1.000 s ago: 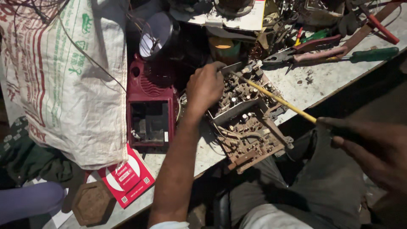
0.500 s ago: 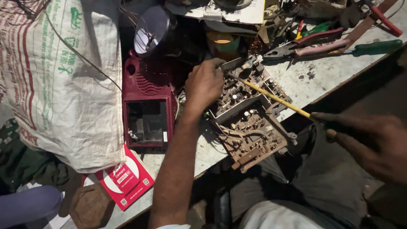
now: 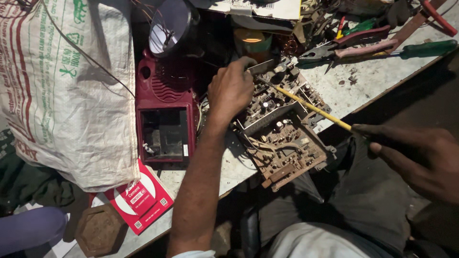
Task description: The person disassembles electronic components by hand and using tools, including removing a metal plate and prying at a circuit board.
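The left hand [image 3: 232, 91] fingers pinch the circuit board [image 3: 282, 129]; the right hand [image 3: 416, 157] fingers grip the yellow screwdriver [image 3: 311, 107], whose tip could slip and scratch parts.

Bright light on the bench top (lower right deeply shadowed), sharp focus.

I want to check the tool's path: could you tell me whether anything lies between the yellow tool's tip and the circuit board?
Nothing visible does. The right hand holds the yellow tool, whose tip meets the circuit board near the left hand resting on its upper edge.
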